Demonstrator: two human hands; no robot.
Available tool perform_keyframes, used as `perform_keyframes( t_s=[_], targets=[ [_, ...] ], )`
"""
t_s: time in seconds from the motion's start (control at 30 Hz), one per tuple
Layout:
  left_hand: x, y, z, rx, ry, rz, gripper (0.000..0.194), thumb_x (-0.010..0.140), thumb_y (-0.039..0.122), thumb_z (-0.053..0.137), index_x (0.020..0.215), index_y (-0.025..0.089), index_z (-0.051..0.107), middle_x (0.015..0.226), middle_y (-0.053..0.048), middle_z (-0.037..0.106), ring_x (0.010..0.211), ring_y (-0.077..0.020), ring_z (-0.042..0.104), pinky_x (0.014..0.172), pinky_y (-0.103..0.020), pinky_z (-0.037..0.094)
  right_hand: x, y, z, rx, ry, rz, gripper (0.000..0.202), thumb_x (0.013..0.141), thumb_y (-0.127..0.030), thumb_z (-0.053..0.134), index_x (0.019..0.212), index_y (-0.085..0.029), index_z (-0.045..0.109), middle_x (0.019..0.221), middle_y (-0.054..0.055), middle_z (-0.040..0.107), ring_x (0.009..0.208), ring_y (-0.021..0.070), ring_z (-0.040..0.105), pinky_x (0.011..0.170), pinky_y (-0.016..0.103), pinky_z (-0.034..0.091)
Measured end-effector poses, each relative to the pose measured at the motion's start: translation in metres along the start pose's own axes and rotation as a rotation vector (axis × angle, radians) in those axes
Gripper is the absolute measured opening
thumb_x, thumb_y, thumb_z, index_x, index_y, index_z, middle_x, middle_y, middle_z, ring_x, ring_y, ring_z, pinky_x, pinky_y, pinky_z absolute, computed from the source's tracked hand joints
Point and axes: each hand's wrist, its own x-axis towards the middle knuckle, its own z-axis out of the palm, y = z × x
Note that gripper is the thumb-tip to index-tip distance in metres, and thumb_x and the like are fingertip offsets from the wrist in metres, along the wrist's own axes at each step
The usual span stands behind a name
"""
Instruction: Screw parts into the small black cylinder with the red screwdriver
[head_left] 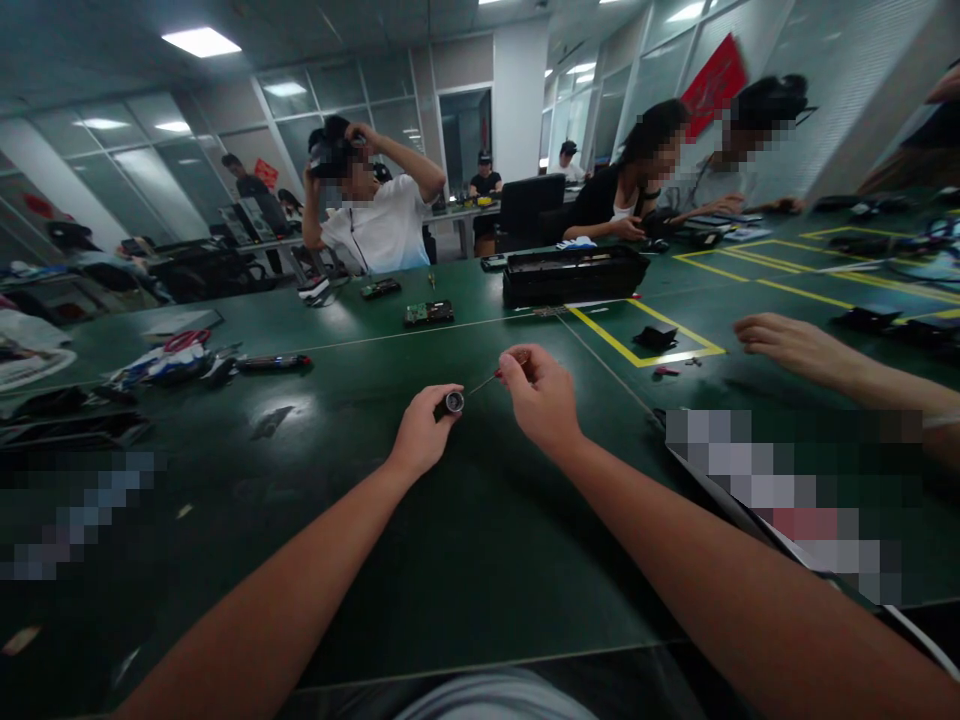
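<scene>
Both of the person's hands are raised just above the dark green table [360, 560], close together near its middle. The left hand [420, 435] is closed around a small dark cylindrical part with a shiny round metal end [452, 402], pinched between thumb and fingertips with the metal end facing the camera. The right hand [541, 395] is closed on a thin screwdriver with a reddish handle [501, 375], its slim shaft slanting down and left to the cylinder, the tip at or just beside it. Further back on the table lie a long black rectangular tray [574, 275] and a small green circuit board [428, 312]. At the right, another person's hand [787, 345] rests near a yellow taped rectangle [645, 335]
</scene>
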Motion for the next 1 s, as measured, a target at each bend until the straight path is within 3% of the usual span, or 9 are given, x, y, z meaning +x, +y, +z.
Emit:
perform_keyframes(
  t_s=[0.17, 0.53, 1.0],
  targets=[
    [0.0017, -0.0022, 0.0016, -0.059, 0.016, -0.118, 0.041, 0.085, 0.01, 0.068, 0.124, 0.02, 0.065, 0.125, -0.008, 0.066, 0.12, -0.0257, 0.059, 0.11, -0.044, 0.045, -0.0028, -0.0007, 0.0011, 0.058, -0.044, -0.009, 0.019, 0.095, -0.04, 0.055, 0.093, -0.023, 0.063, 0.081, 0.003, 0.071, 0.076, 0.0187, 0.067, 0.072, 0.034, 0.052],
    [0.0024, -0.0067, 0.0029, -0.107, -0.017, -0.111, 0.04, 0.087, 0.015, 0.069, 0.126, 0.023, 0.065, 0.125, -0.006, 0.067, 0.117, -0.0243, 0.061, 0.11, -0.043, 0.044, -0.0027, 0.0001, 0.0041, -0.058, -0.075, 0.01, 0.02, 0.095, -0.04, 0.057, 0.094, -0.022, 0.066, 0.08, 0.003, 0.073, 0.072, 0.0185, 0.068, 0.068, 0.033, 0.05],
    [0.0027, -0.0039, 0.0023, -0.141, -0.023, -0.123, 0.041, 0.085, 0.012, 0.069, 0.125, 0.022, 0.066, 0.127, -0.006, 0.067, 0.119, -0.024, 0.061, 0.111, -0.042, 0.044, 0.0023, 0.0022, 0.0051, 0.066, -0.014, 0.249, 0.028, 0.089, -0.047, 0.065, 0.087, -0.019, 0.064, 0.073, 0.004, 0.073, 0.065, 0.0184, 0.069, 0.063, 0.032, 0.052]
  ],
)
